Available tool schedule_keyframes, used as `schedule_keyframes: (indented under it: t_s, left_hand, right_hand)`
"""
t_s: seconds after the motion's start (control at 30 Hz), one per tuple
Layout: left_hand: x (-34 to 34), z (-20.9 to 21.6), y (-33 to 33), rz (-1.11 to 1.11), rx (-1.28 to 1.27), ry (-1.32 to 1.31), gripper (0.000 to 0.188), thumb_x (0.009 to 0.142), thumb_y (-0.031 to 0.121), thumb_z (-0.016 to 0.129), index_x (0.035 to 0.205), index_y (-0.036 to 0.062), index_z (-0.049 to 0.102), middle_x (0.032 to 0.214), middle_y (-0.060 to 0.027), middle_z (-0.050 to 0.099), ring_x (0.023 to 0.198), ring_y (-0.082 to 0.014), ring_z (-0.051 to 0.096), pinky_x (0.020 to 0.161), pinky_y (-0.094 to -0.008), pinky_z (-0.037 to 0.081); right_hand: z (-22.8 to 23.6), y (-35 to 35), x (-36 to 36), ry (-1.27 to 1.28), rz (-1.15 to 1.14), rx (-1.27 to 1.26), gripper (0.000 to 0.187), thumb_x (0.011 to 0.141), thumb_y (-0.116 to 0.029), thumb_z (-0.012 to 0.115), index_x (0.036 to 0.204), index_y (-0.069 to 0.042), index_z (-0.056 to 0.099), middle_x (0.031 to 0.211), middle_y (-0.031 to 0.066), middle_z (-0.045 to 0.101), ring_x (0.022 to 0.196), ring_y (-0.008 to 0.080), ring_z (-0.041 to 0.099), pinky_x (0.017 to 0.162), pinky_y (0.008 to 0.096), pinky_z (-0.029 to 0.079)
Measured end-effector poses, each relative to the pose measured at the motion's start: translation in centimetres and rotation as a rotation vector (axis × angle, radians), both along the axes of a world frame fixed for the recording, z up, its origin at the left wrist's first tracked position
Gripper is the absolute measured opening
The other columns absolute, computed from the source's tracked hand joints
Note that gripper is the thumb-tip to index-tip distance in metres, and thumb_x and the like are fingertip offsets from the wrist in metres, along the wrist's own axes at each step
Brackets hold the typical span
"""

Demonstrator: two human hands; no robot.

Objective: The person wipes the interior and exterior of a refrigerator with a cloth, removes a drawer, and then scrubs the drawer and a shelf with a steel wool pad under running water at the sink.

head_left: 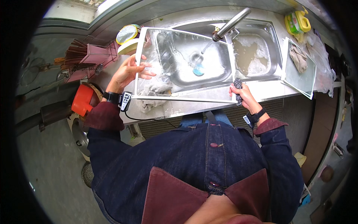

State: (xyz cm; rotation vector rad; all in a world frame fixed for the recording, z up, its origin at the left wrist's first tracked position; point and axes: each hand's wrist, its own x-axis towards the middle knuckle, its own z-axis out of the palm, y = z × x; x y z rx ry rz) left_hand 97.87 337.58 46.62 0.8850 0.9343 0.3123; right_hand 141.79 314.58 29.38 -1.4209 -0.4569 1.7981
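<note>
A clear glass shelf with a white frame (179, 98) is held tilted over the left sink basin. My left hand (125, 74) grips its left edge, and some of the fingers show past the rim. At the lower right corner my right hand (244, 96) is closed around a dark, speckled scrubber (238, 86), which touches the frame's right edge. Water runs from the metal faucet (233, 23) above the shelf. Through the pane I see the basin and a blue round piece (198, 70) near its drain. A grey cloth (154, 93) lies on the counter, partly behind the pane.
Cloudy, sudsy water (251, 56) stands in the right basin. Beyond it are stacked glass panels (304, 80) with a beige cloth (298, 58), a plastic bag (322, 59) and a yellow bottle (297, 22). At left are a pink chopstick rack (97, 54) and a red dipper (82, 100).
</note>
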Motion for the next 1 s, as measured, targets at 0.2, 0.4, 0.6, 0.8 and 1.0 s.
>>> schedule_keyframes:
  t_s: [0.2, 0.4, 0.6, 0.8, 1.0]
  left_hand:
    - [-1.3, 3.4, -1.1, 0.098, 0.129, 0.025, 0.039, 0.093, 0.0, 0.061, 0.128, 0.001, 0.045, 0.125, -0.0357, 0.061, 0.1, -0.042, 0.071, 0.082, -0.0421, 0.063]
    - [-2.8, 2.1, -1.2, 0.173, 0.252, -0.009, 0.035, 0.095, -0.002, 0.058, 0.127, 0.0022, 0.045, 0.126, -0.0344, 0.061, 0.101, -0.0419, 0.071, 0.082, -0.044, 0.063]
    - [-2.8, -3.3, 0.5, 0.252, 0.335, -0.003, 0.033, 0.097, -0.006, 0.051, 0.128, 0.0019, 0.041, 0.129, -0.0329, 0.059, 0.104, -0.0439, 0.07, 0.085, -0.0462, 0.063]
    - [-1.0, -7.2, 3.6, 0.258, 0.396, -0.106, 0.03, 0.098, -0.004, 0.051, 0.126, 0.0015, 0.041, 0.129, -0.0319, 0.06, 0.105, -0.0455, 0.069, 0.086, -0.0458, 0.063]
    - [0.4, -5.3, 4.5, 0.198, 0.252, -0.128, 0.032, 0.095, -0.005, 0.056, 0.121, 0.0077, 0.045, 0.137, -0.0321, 0.054, 0.111, -0.0462, 0.066, 0.088, -0.047, 0.063]
  right_hand:
    - [-3.2, 5.7, -2.4, 0.05, 0.144, 0.008, 0.017, 0.096, -0.018, 0.07, 0.097, -0.002, 0.064, 0.086, 0.0064, 0.068, 0.077, 0.0151, 0.067, 0.067, 0.0294, 0.054]
    - [-5.3, 12.4, -3.4, 0.003, 0.114, 0.086, 0.018, 0.093, -0.012, 0.073, 0.103, 0.001, 0.066, 0.091, 0.0078, 0.069, 0.078, 0.0165, 0.069, 0.066, 0.0294, 0.055]
    - [-5.5, 18.5, -0.4, -0.173, 0.082, 0.052, 0.023, 0.09, -0.019, 0.078, 0.103, -0.005, 0.065, 0.094, 0.0077, 0.072, 0.086, 0.0164, 0.073, 0.051, 0.027, 0.048]
    - [-7.0, 22.2, 1.0, -0.211, -0.036, 0.054, 0.022, 0.089, -0.019, 0.077, 0.102, -0.005, 0.066, 0.083, 0.0064, 0.07, 0.068, 0.0121, 0.067, 0.045, 0.0262, 0.045]
    - [-8.6, 20.9, 1.1, -0.197, -0.042, 0.055, 0.02, 0.089, -0.018, 0.078, 0.094, -0.004, 0.066, 0.078, 0.0065, 0.068, 0.06, 0.0128, 0.064, 0.043, 0.0255, 0.043]
